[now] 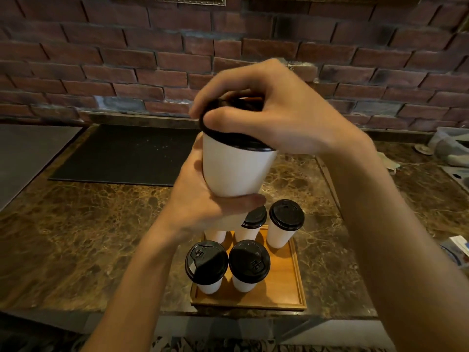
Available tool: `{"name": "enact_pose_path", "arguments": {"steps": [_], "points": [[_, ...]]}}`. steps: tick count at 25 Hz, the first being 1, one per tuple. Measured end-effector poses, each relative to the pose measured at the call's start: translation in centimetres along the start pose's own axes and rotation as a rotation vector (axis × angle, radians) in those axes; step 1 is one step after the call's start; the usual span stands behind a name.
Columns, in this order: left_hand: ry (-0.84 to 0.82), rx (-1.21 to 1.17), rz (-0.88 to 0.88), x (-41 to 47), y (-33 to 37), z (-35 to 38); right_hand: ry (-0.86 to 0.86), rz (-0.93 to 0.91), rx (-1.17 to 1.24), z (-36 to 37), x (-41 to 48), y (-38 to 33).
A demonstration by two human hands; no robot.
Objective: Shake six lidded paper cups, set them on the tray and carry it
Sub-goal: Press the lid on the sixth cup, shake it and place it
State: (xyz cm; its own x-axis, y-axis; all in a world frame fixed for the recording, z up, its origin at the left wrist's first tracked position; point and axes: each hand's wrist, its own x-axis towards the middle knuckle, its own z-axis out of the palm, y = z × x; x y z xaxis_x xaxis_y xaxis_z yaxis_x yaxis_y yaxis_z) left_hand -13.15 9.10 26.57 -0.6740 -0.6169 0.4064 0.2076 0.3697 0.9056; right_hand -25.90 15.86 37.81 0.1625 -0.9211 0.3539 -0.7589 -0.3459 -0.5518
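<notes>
I hold a white paper cup (232, 171) with a black lid up in the air above the tray, tilted a little. My left hand (200, 199) grips its base and side from below. My right hand (274, 110) clamps over the black lid (236, 138) from above, fingers curled round its rim. Below stands the wooden tray (281, 283) with several lidded white cups on it: two in front (206, 265) (250, 262), one at the back right (285, 222), and two more at the back (250, 224) (215, 236), partly hidden by my left hand.
The tray sits near the front edge of a brown marble counter (88, 237). A black mat (127, 156) lies at the back left, a brick wall (152, 59) runs behind. Cloths and small items (449, 148) lie at the far right, a printed packet (456, 247) beside my right forearm.
</notes>
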Motion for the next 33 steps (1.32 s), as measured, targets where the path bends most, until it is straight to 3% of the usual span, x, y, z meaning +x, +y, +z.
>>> {"name": "enact_pose_path", "arguments": {"steps": [3, 6, 8, 9, 11, 14, 17, 19, 22, 24, 26, 29, 31, 33], "points": [[-0.057, -0.025, -0.004, 0.1, 0.0, -0.6, -0.035, -0.108, 0.115, -0.6, -0.2, 0.3], [0.015, -0.026, -0.035, -0.2, 0.0, 0.0, 0.077, 0.144, -0.221, 1.1, 0.4, -0.8], [0.110, 0.004, -0.008, -0.2, 0.2, 0.8, 0.244, 0.387, -0.485, 2.7, 0.6, -1.7], [0.157, 0.017, 0.011, -0.2, 0.3, 0.9, 0.312, 0.411, -0.522, 3.3, 0.6, -2.1], [0.171, -0.001, 0.033, -0.3, 0.6, 0.7, 0.378, 0.341, -0.464, 3.3, 0.6, -2.8], [0.022, -0.068, -0.007, -0.4, 1.0, 0.1, 0.393, 0.283, -0.364, 1.3, 0.5, -2.8], [-0.053, -0.079, -0.058, -0.4, 0.7, -0.2, 0.268, 0.190, -0.276, 0.1, 0.5, -2.2], [-0.037, -0.046, -0.046, -0.6, 0.4, -0.2, 0.103, 0.034, -0.235, -0.2, 0.2, -1.8], [-0.045, -0.040, -0.038, -1.0, 0.2, -0.7, -0.034, -0.155, 0.069, -0.1, -0.2, -0.9], [-0.072, -0.060, -0.009, -1.2, 0.0, -0.7, -0.020, -0.125, 0.227, -0.4, -0.3, -0.6], [-0.034, -0.083, -0.014, -1.2, -0.3, -0.4, 0.058, 0.023, 0.065, 0.0, -0.1, -0.9], [0.032, -0.047, -0.026, -0.8, -0.9, 0.5, 0.270, 0.355, -0.470, 3.4, 0.5, -1.4], [0.067, -0.009, -0.041, -0.8, -0.9, 0.8, 0.448, 0.348, -0.578, 4.9, 0.7, -2.2], [0.091, -0.007, -0.016, -1.0, -0.8, 0.6, 0.357, 0.211, -0.409, 3.7, 0.5, -1.8]]}}
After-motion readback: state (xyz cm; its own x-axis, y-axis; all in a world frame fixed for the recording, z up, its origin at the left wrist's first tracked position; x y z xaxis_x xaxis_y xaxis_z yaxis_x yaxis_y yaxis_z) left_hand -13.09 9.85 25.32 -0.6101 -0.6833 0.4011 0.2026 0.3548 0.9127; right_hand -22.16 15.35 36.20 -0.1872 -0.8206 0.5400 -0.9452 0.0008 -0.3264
